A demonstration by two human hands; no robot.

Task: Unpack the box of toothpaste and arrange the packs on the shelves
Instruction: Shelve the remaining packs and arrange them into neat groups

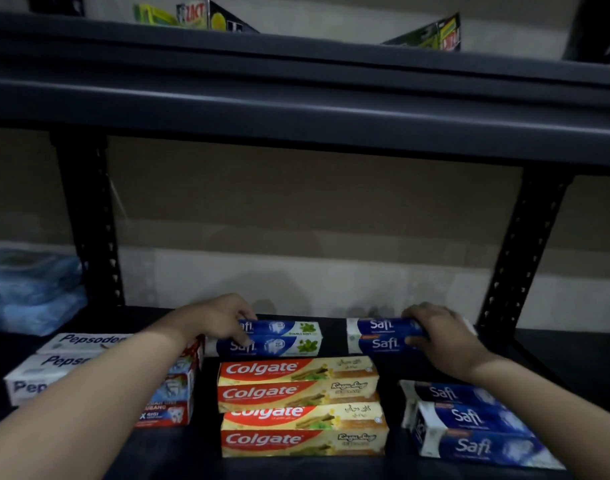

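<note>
Hands on back row of shelf (331, 465) | left hand (220, 318) grip curled round mint Safi packs (282, 337) | right hand (442, 336) grip curled round blue Safi packs (376, 336) | Colgate packs (300, 407) in front, between Pepsodent packs (71, 362) and front Safi stack (469, 424)

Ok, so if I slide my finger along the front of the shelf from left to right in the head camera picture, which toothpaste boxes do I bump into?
Pepsodent boxes → Colgate boxes → Safi boxes. Two more Safi stacks sit behind them, one held by each hand.
</note>
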